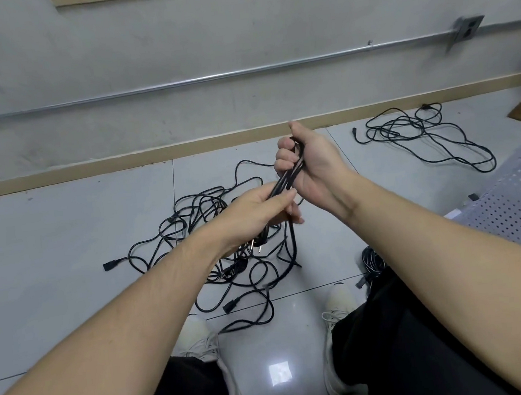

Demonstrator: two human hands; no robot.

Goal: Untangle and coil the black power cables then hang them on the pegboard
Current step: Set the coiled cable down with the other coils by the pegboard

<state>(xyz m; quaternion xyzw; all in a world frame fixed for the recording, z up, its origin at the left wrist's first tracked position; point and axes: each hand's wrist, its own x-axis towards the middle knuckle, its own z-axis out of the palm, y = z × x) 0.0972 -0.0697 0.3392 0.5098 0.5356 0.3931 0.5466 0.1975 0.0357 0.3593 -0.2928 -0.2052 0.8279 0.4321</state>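
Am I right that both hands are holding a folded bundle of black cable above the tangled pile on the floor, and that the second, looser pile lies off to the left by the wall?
Not quite. The head view shows the left hand and right hand gripping the folded cable bundle above the tangled pile, but the looser pile lies off to the right by the wall, not the left.

Your right hand [310,163] is gripping with curled fingers, palm facing you | your left hand [254,211] is pinching below it, forearms converging
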